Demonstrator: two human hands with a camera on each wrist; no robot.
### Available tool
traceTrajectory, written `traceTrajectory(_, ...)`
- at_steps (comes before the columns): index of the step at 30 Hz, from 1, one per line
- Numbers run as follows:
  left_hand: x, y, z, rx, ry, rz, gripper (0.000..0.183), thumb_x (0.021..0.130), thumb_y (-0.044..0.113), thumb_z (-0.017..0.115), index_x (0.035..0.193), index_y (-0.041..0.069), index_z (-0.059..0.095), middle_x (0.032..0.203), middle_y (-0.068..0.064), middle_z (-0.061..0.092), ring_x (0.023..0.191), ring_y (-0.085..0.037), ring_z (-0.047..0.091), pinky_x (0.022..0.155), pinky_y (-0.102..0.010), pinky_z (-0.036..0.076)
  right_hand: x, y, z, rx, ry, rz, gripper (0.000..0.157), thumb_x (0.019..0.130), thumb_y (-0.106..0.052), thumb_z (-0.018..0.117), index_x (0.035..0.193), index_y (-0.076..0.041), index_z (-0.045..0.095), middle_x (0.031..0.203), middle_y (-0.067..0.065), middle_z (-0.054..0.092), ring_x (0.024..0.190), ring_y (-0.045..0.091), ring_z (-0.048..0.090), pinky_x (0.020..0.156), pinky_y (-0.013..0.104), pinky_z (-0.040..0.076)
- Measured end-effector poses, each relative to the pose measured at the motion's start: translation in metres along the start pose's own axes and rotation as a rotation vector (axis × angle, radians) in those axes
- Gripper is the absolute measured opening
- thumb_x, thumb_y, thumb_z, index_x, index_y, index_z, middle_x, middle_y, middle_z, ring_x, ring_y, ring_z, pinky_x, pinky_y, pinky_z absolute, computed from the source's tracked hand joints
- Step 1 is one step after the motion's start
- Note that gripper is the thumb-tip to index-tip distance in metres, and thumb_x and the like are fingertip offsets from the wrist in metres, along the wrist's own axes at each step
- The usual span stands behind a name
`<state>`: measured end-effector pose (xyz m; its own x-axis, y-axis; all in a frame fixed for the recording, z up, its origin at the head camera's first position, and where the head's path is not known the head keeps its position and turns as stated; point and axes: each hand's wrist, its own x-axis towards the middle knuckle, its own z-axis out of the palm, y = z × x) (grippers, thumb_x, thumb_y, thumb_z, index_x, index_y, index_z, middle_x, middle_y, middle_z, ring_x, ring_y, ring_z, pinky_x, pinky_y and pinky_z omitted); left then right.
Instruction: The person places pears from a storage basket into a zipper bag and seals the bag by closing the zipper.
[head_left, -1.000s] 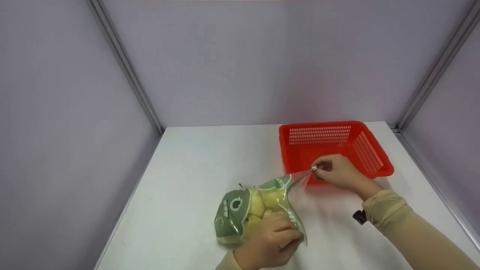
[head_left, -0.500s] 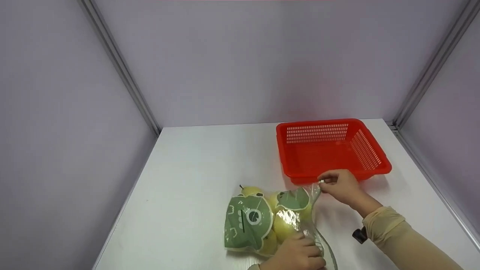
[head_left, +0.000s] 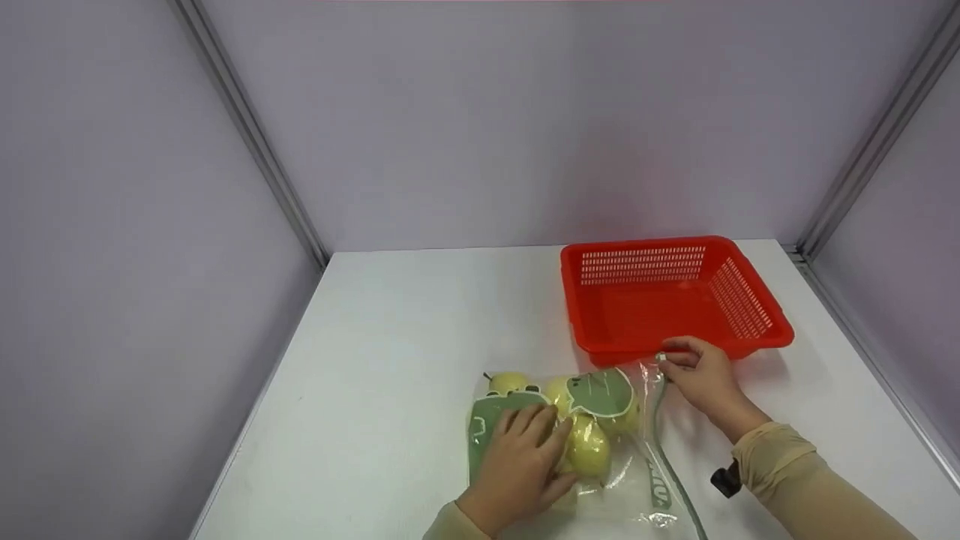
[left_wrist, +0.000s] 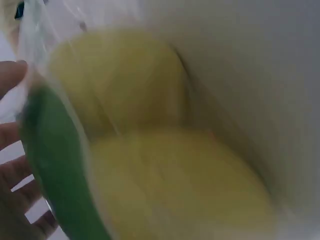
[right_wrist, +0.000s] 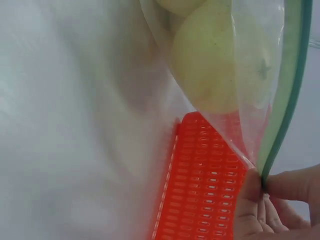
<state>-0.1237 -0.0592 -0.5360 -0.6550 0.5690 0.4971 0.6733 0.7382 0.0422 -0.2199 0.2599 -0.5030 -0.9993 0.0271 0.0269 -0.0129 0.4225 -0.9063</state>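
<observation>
A clear zip bag (head_left: 604,391) with a green cartoon print lies on the table, holding several yellow pears (head_left: 589,450). My left hand (head_left: 519,466) rests on its printed left part, fingers spread over the pears. In the left wrist view the pears look blurred, and some fingers (left_wrist: 15,172) show beside the green print. With thumb and fingers, my right hand (head_left: 703,381) pinches the far corner of the bag's mouth, where a small white zip slider (head_left: 660,358) shows. From that corner the green zip strip (right_wrist: 292,95) runs along the edge.
A red plastic basket (head_left: 571,300) with slotted sides stands at the back right, right behind the bag's far corner and my right hand. Pale panels (head_left: 465,127) border the white table (head_left: 375,360) at the back and sides.
The bag has come down flatter and shifted right, its mouth edge pulled straighter. My left hand has let go of the mouth's near side and moved onto the print. The right hand has moved slightly nearer.
</observation>
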Motion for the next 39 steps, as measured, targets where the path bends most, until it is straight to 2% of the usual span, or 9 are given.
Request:
traceTrajectory(3, -0.004, -0.010, 0.004, -0.002, -0.054, -0.059, 0.077, 0.083, 0.071, 0.051, 0.143, 0.022, 0.047, 0.145, -0.007, 0.047, 0.135, -0.028, 0.040, 0.104, -0.054, 0.037, -0.001, 0.007, -0.002, 0.014, 0.023, 0.043, 0.046, 0.087, -0.011, 0.071, 0.125, 0.001, 0.049, 0.114, 0.025, 0.065, 0.092, 0.009, 0.067, 0.076, 0.030, 0.057)
traceTrajectory(7, -0.009, -0.013, 0.012, -0.008, -0.082, -0.074, 0.079, 0.085, 0.073, 0.045, 0.146, 0.024, 0.043, 0.152, -0.007, 0.039, 0.140, -0.032, 0.034, 0.106, -0.059, 0.033, -0.003, 0.015, -0.001, 0.011, 0.060, 0.060, 0.055, 0.085, -0.015, 0.074, 0.126, -0.002, 0.041, 0.113, 0.024, 0.064, 0.092, 0.009, 0.066, 0.073, 0.028, 0.057)
traceTrajectory(13, -0.014, -0.010, 0.019, 0.031, -0.100, -0.079, 0.076, 0.089, 0.072, 0.036, 0.149, 0.025, 0.037, 0.157, -0.006, 0.030, 0.143, -0.033, 0.029, 0.108, -0.060, 0.030, -0.007, 0.029, 0.005, -0.061, 0.091, 0.026, 0.074, 0.085, -0.016, 0.074, 0.144, -0.016, 0.028, 0.111, 0.022, 0.066, 0.099, 0.025, 0.067, 0.069, 0.025, 0.056)
traceTrajectory(18, -0.016, -0.007, 0.022, 0.010, -0.095, -0.085, 0.076, 0.089, 0.071, 0.039, 0.149, 0.024, 0.037, 0.157, -0.007, 0.028, 0.144, -0.033, 0.026, 0.108, -0.063, 0.028, -0.021, 0.035, 0.010, -0.197, 0.143, -0.084, 0.083, 0.086, -0.012, 0.071, 0.150, -0.022, 0.021, 0.117, 0.020, 0.064, 0.099, 0.031, 0.067, 0.072, 0.033, 0.057)
traceTrajectory(22, -0.017, -0.006, 0.022, 0.011, -0.082, -0.082, 0.078, 0.088, 0.073, 0.037, 0.150, 0.025, 0.036, 0.157, -0.009, 0.029, 0.143, -0.035, 0.027, 0.107, -0.064, 0.028, -0.045, 0.025, 0.022, -0.385, 0.194, -0.254, 0.069, 0.082, -0.014, 0.074, 0.142, -0.014, 0.039, 0.120, 0.019, 0.055, 0.108, 0.035, 0.056, 0.089, 0.051, 0.048)
traceTrajectory(26, -0.017, -0.005, 0.022, 0.029, -0.079, -0.085, 0.081, 0.085, 0.076, 0.039, 0.151, 0.029, 0.033, 0.157, -0.010, 0.029, 0.143, -0.037, 0.027, 0.107, -0.065, 0.027, -0.077, 0.012, 0.044, -0.575, 0.098, -0.397, 0.069, 0.083, -0.035, 0.074, 0.141, -0.013, 0.046, 0.142, 0.018, 0.042, 0.130, 0.040, 0.037, 0.099, 0.063, 0.031)
traceTrajectory(31, -0.018, -0.005, 0.024, 0.048, -0.088, -0.097, 0.087, 0.081, 0.080, 0.040, 0.152, 0.031, 0.030, 0.159, -0.008, 0.027, 0.144, -0.037, 0.027, 0.105, -0.068, 0.027, -0.103, 0.013, 0.066, -0.723, -0.107, -0.397, 0.080, 0.087, -0.060, 0.059, 0.152, -0.024, 0.030, 0.162, 0.009, 0.016, 0.147, 0.036, 0.013, 0.108, 0.068, 0.015)
traceTrajectory(35, -0.021, -0.009, 0.022, 0.073, -0.090, -0.111, 0.085, 0.083, 0.080, 0.036, 0.152, 0.031, 0.028, 0.158, -0.007, 0.028, 0.143, -0.036, 0.029, 0.104, -0.068, 0.028, -0.109, 0.024, 0.069, -0.760, -0.091, -0.380, 0.080, 0.087, -0.061, 0.057, 0.153, -0.029, 0.027, 0.162, 0.005, 0.016, 0.148, 0.035, 0.014, 0.109, 0.068, 0.012)
traceTrajectory(39, -0.028, -0.019, 0.020, 0.061, -0.095, -0.183, 0.080, 0.087, 0.076, 0.031, 0.152, 0.031, 0.029, 0.158, -0.006, 0.030, 0.144, -0.034, 0.028, 0.107, -0.066, 0.026, -0.109, 0.032, 0.065, -0.783, -0.087, -0.366, 0.080, 0.087, -0.063, 0.055, 0.153, -0.029, 0.025, 0.162, 0.004, 0.017, 0.147, 0.035, 0.017, 0.108, 0.068, 0.011)
